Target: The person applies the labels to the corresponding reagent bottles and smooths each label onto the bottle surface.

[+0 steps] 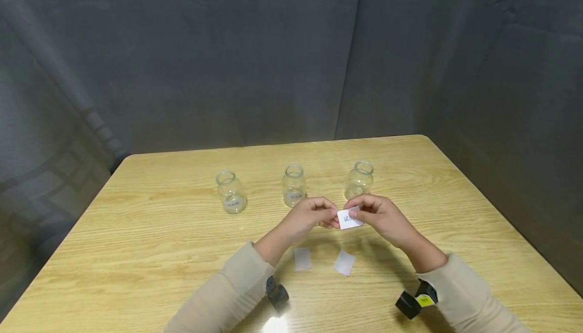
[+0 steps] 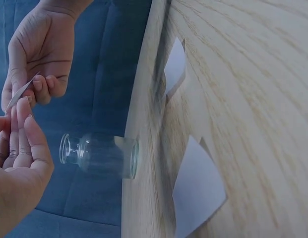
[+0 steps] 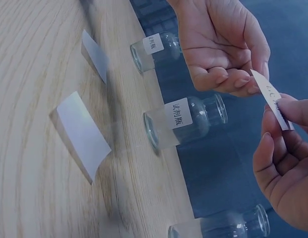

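Observation:
In the head view my right hand (image 1: 382, 217) pinches a small white label (image 1: 348, 220) with dark handwritten characters, its thumb across the front. My left hand (image 1: 309, 216) holds the label's left edge at its fingertips. The label is raised above the table, and the right wrist view shows it tilted. Beyond the hands stand three clear glass jars: a left jar (image 1: 232, 194), a middle jar (image 1: 294, 183) and a right jar (image 1: 360, 178). White labels with characters show on the left and middle jars; the right one is partly hidden behind my right hand.
Two blank-faced white paper pieces lie on the wooden table (image 1: 159, 232) nearer to me, a left piece (image 1: 302, 259) and a right piece (image 1: 344, 262). Both have slightly raised, curved edges. A dark grey curtain (image 1: 237, 59) hangs behind the table and along its sides.

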Tool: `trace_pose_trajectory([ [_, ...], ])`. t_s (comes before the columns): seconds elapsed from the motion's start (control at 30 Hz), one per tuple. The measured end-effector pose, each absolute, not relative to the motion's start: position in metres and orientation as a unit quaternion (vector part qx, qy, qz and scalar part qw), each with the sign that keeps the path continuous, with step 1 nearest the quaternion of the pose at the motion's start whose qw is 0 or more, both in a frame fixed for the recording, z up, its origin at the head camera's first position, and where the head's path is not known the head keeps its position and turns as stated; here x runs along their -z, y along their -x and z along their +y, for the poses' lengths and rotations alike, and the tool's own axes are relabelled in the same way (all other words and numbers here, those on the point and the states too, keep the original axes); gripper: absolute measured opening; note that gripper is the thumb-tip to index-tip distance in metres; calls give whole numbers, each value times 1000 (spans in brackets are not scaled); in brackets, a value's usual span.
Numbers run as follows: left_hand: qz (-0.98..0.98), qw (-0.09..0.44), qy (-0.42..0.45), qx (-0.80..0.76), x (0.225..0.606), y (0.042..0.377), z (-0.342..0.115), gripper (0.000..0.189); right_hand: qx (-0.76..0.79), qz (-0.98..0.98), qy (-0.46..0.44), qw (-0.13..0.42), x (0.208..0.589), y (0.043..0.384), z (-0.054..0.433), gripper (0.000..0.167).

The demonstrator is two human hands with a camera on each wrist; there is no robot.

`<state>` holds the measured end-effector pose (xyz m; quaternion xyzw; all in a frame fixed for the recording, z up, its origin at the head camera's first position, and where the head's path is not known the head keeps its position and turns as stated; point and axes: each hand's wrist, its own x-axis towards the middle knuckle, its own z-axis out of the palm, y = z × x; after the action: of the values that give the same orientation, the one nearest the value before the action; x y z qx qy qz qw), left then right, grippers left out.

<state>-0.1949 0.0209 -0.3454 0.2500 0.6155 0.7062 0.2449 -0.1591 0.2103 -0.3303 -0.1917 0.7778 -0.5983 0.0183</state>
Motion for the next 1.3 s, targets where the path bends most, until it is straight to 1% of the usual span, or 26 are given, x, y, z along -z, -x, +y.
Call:
trace_pose_trajectory([
  [0.3, 620, 248, -237, -705, 348, 196, 21, 17, 594, 782, 188, 23, 332, 160, 209, 19],
  [0.6, 635, 233, -213, -704, 350, 198, 22, 18, 591, 787, 175, 26, 334, 161, 208, 18],
  [0.83, 654, 214, -208, -695, 351, 201, 16, 17, 585, 800, 130, 1, 334, 162, 208, 18],
  [1.0, 653, 215, -207, -696, 353, 202, 16, 17, 586, 804, 104, 10, 336, 161, 207, 24],
  [1.3, 658, 223, -205, -689, 354, 202, 23, 16, 588, 803, 95, 23, 343, 162, 202, 30],
])
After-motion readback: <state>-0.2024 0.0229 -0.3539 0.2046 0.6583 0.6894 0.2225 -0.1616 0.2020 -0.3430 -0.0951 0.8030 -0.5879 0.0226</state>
